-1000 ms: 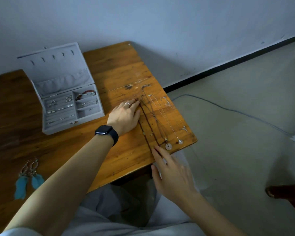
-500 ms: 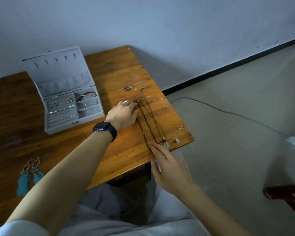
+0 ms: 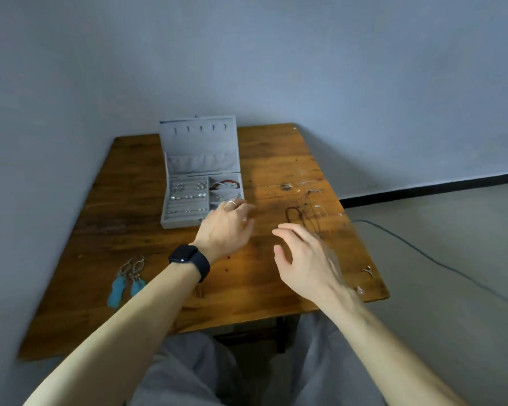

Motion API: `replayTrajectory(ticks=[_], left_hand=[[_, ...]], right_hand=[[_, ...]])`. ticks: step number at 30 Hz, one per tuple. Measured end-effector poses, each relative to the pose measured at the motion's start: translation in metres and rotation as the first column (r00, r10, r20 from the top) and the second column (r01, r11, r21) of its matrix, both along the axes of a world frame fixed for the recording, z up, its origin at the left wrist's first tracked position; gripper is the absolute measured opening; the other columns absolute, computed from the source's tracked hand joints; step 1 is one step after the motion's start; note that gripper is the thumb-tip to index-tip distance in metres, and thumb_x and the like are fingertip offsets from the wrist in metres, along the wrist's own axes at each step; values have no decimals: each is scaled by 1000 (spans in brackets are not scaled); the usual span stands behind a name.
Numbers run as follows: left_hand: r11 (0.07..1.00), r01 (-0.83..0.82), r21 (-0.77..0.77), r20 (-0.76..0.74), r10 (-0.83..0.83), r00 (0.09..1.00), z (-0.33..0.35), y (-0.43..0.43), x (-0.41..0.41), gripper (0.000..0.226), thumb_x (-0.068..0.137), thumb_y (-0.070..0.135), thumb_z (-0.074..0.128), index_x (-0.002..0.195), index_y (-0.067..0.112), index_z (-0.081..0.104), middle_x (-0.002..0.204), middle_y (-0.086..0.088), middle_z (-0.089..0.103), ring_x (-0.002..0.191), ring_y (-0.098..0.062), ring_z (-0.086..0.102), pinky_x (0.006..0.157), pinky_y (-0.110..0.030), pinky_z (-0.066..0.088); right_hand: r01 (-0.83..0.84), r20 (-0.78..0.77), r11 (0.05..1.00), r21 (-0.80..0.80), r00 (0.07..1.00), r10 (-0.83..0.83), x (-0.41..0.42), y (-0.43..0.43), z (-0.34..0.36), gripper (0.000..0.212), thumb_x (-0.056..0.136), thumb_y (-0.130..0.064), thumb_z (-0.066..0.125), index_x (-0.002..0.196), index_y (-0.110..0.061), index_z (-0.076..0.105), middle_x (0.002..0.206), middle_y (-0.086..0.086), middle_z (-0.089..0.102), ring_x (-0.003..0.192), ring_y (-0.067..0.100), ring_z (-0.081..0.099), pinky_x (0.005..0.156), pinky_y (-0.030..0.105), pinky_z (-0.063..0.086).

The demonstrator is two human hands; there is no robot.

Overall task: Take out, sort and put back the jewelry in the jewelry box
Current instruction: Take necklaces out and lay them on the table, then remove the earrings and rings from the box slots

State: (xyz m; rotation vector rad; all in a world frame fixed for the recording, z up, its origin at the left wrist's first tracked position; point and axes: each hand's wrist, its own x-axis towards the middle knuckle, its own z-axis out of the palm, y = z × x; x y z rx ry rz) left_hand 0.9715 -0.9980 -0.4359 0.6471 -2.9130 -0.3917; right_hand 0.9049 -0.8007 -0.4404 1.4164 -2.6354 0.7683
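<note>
A grey jewelry box (image 3: 170, 218) stands open on the wooden table (image 3: 264, 291), its lid upright, with rings, earrings and a red bracelet (image 3: 225, 183) in its compartments. Several thin necklaces (image 3: 304, 213) lie stretched out on the table's right side. My left hand (image 3: 225, 230), with a ring and a black watch on the wrist, hovers by the box's near right corner, fingers loose and holding nothing. My right hand (image 3: 307, 259) hovers over the table next to the necklaces, fingers relaxed and empty, hiding their near ends.
Two blue feather earrings (image 3: 126, 281) lie near the table's left front. Small silver pieces (image 3: 367, 271) sit by the right edge and a small clump (image 3: 286, 187) lies behind the necklaces. A grey cable (image 3: 440, 265) runs across the floor on the right. Walls stand close behind and left.
Both hands have lifted off the necklaces and moved left toward the box. The view has swung left and up, so the box now sits at centre.
</note>
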Motion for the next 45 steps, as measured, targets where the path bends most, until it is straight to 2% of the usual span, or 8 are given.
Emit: replayTrajectory(ticks=[11, 17, 23, 27, 33, 38, 42, 45], left_hand=[[964, -256, 79, -106, 263, 959, 0, -64, 67, 44, 99, 38, 53, 142, 32, 50, 149, 1, 47, 136, -20, 43, 106, -43, 47], [882, -399, 250, -98, 433, 896, -12, -100, 72, 53, 99, 35, 55, 149, 20, 43, 155, -3, 36, 139, -23, 39, 108, -38, 45], [797, -437, 418, -75, 509, 857, -30, -130, 67, 47, 103, 20, 48, 149, 14, 43, 135, -8, 57, 124, -26, 55, 100, -29, 46], [788, -421, 450, -89, 508, 857, -36, -132, 69, 50, 100, 10, 51, 149, 20, 45, 133, -7, 56, 118, -22, 58, 96, -25, 46], [783, -397, 478, -93, 495, 864, -37, -138, 74, 52, 99, 14, 53, 148, 26, 44, 139, -1, 52, 119, -18, 56, 98, -29, 49], [877, -418, 238, -183, 463, 867, -27, -157, 62, 48, 99, 32, 57, 145, 32, 44, 149, -2, 38, 130, -22, 45, 94, -39, 54], [903, -425, -59, -116, 416, 902, -17, -177, 41, 36, 98, 30, 56, 133, 34, 60, 157, -8, 31, 133, -28, 42, 96, -46, 51], [897, -419, -142, -59, 415, 908, -13, -188, 29, 30, 99, 33, 52, 123, 36, 69, 160, -5, 29, 135, -26, 40, 98, -42, 46]], right_hand=[[-118, 17, 992, 49, 993, 118, -14, -84, 16, 39, 100, -35, 50, 137, -27, 57, 143, -13, 52, 128, 10, 49, 102, 25, 44], [-189, 56, 977, 96, 981, 184, -23, -124, 8, 41, 100, -34, 50, 140, -28, 53, 143, -12, 53, 130, 9, 48, 112, 27, 38], [-225, 45, 961, 161, 974, 221, -34, -156, -15, 38, 100, -35, 51, 136, -28, 60, 130, -14, 62, 115, 8, 51, 92, 20, 45], [-226, 9, 962, 155, 974, 228, -39, -157, -31, 24, 94, -30, 60, 115, -29, 73, 107, -17, 67, 96, 7, 53, 77, 20, 50], [-237, 3, 953, 191, 971, 240, -45, -171, -14, 20, 93, -40, 57, 108, -37, 70, 96, -21, 67, 88, 5, 60, 66, 22, 52], [-221, 49, 972, 83, 975, 217, -46, -231, 4, 23, 95, -42, 59, 115, -35, 68, 103, -14, 69, 91, 9, 65, 66, 22, 49], [-234, 71, 971, 57, 971, 230, -44, -284, 4, 23, 96, -35, 61, 115, -29, 72, 109, -6, 70, 96, 14, 67, 71, 21, 48], [-243, 58, 962, 125, 970, 238, -42, -310, 2, 24, 98, -34, 58, 118, -30, 71, 114, -1, 70, 103, 23, 66, 77, 31, 53]])
